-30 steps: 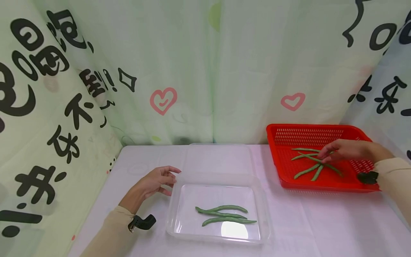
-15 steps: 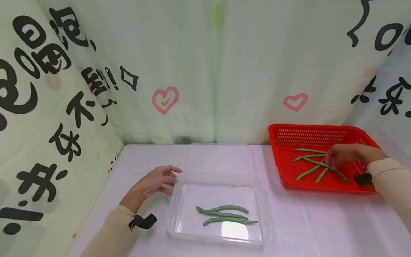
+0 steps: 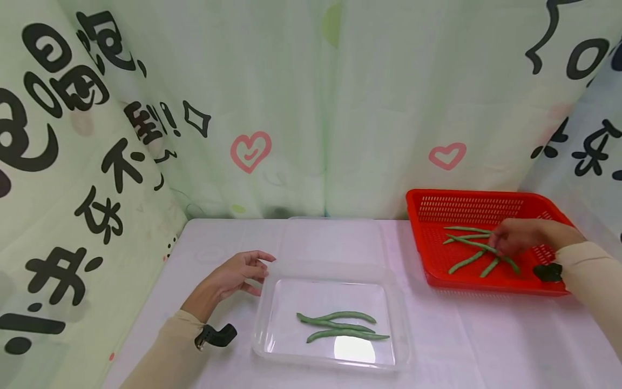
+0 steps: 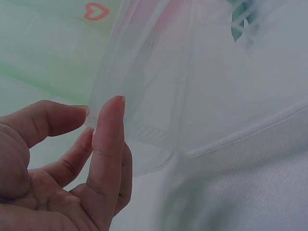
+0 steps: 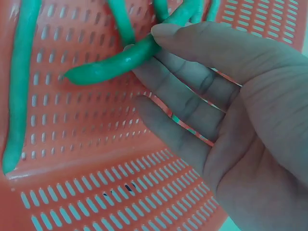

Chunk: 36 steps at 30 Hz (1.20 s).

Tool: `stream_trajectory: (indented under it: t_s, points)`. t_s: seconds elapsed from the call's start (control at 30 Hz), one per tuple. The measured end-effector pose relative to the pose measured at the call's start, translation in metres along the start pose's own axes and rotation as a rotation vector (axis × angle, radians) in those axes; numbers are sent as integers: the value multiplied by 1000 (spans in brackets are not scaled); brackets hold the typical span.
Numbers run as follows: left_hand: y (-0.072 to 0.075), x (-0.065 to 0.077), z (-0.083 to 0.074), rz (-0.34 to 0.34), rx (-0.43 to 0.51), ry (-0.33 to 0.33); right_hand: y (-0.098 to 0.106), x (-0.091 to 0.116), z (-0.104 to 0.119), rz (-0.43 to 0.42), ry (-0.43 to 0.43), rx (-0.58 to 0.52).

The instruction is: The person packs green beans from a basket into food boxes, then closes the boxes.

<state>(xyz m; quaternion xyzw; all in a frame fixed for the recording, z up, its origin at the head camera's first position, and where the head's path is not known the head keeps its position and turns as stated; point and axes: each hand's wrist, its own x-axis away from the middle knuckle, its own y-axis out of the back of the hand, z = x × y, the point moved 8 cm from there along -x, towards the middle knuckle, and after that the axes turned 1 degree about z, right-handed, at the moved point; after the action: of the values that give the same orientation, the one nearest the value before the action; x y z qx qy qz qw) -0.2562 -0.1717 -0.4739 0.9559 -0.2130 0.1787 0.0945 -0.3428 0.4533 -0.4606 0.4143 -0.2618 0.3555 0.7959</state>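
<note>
The right hand [image 3: 522, 237] has drawn thumb and fingertips together on one green bean [image 5: 110, 69] — so it looks secured, though not yet out of the red basket [image 3: 457, 282] — while the left hand [image 3: 235, 276], fingers loosely parted, touches the clear box [image 3: 340, 363].

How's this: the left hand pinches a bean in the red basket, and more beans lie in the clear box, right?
Wrong side: head and right-wrist views show the right hand pinching a bean in the red basket; more beans do lie in the clear box.
</note>
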Motion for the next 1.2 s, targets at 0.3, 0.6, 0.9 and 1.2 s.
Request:
stream_trajectory:
  t_s: [0.3, 0.6, 0.9, 1.2]
  points:
    - [2, 1, 0, -7, -4, 1, 17, 11, 17, -151, 91, 25]
    - [2, 2, 2, -23, 1, 15, 19, 27, 44, -237, 234, 1]
    - [1, 0, 2, -11, 1, 7, 14, 45, 72, -311, 336, -16]
    - [0, 0, 1, 1, 2, -2, 3, 49, 104, -318, 385, -7]
